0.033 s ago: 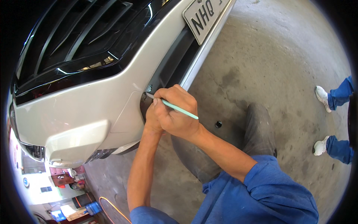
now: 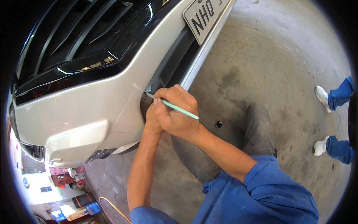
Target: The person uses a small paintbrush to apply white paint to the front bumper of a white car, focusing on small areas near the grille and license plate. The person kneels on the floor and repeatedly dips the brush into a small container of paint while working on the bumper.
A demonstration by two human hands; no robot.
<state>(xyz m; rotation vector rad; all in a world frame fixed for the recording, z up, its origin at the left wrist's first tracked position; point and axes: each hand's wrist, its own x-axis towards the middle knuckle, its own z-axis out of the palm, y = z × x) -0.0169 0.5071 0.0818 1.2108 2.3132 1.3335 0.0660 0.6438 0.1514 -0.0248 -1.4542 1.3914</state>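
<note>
My right hand (image 2: 179, 110) is closed around a slim mint-green brush-like tool (image 2: 177, 108), its grey tip against the dark lower trim (image 2: 144, 106) of a white car's bumper (image 2: 89, 97). A small shiny, rough-looking patch (image 2: 149, 88) lies just above the tip. My left hand (image 2: 153, 121) is under and beside my right, close against the trim; its fingers are mostly hidden. A licence plate (image 2: 201, 20) is mounted higher up on the bumper, above black grille slats (image 2: 71, 41).
My bent legs (image 2: 259, 130) are on the concrete floor, near a small round dark object (image 2: 218, 124). At right stands another person in blue trousers (image 2: 339, 95) and white shoes (image 2: 320, 147). At lower left are an orange hose (image 2: 113, 207), blue boxes (image 2: 93, 208) and shop clutter.
</note>
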